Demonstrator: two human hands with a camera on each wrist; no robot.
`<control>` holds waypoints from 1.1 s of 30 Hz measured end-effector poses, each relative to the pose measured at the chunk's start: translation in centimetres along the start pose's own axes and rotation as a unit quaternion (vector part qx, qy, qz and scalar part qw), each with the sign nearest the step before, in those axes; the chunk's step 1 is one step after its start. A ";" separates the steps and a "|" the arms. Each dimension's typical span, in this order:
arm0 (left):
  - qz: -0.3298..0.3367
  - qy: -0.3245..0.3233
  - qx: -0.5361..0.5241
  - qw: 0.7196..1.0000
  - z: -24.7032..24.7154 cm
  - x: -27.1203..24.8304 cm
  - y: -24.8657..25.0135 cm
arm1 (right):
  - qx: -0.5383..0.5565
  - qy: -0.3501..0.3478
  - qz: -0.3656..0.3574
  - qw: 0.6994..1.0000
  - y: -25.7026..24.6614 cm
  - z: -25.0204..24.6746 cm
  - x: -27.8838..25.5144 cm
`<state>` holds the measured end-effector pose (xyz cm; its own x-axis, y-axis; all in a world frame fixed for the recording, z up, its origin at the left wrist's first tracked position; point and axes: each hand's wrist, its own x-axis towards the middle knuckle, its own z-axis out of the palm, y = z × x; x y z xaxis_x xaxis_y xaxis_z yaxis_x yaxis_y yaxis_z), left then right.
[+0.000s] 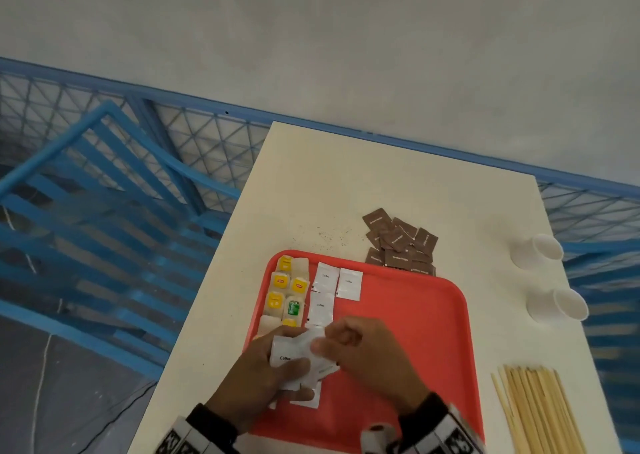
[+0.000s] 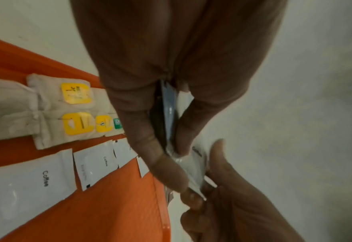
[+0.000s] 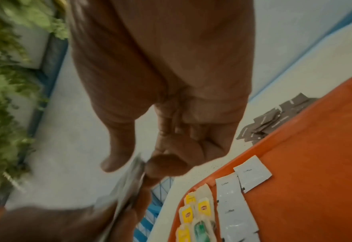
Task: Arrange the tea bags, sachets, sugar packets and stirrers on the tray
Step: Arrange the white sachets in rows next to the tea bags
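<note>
Over the red tray (image 1: pixel 408 318), my left hand (image 1: pixel 263 367) grips a stack of white coffee sachets (image 1: pixel 294 353). My right hand (image 1: pixel 349 346) pinches the top sachet of that stack at its edge (image 3: pixel 137 165). Tea bags (image 1: pixel 287 287) with yellow and green tags lie in two columns along the tray's left side. Beside them, three white coffee sachets (image 1: pixel 325 280) lie flat on the tray. In the left wrist view the stack (image 2: pixel 191 163) sits between my thumb and fingers. Brown sugar packets (image 1: pixel 401 242) lie heaped beyond the tray. Wooden stirrers (image 1: pixel 540 412) lie at the table's right front.
Two white paper cups (image 1: pixel 540 251) (image 1: pixel 561 306) lie on their sides near the table's right edge. Dark crumbs (image 1: pixel 329 237) speckle the white table (image 1: pixel 346 176) behind the tray. A blue mesh fence (image 1: pixel 173 134) and blue bars stand left of the table.
</note>
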<state>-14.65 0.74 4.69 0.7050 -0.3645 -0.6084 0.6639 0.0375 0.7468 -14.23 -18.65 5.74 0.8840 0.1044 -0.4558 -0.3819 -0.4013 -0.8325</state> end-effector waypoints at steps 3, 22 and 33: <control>0.020 0.023 0.061 0.998 1.3 0.2 -0.1 | 0.026 0.045 -0.015 0.999 1.7 0.5 -0.7; -0.032 0.131 0.103 0.986 -1.7 0.1 -2.4 | -0.004 0.194 0.170 0.966 8.0 -1.4 7.8; -0.065 0.086 0.039 0.993 -2.1 0.1 -2.3 | -0.063 0.214 0.146 0.964 7.7 -0.1 7.4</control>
<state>-15.57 2.55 2.31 0.6504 -0.1969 -0.7336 0.7362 -0.0743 0.6727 -10.64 -21.01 -3.98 0.7846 -0.4034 -0.4708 -0.6190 -0.4665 -0.6318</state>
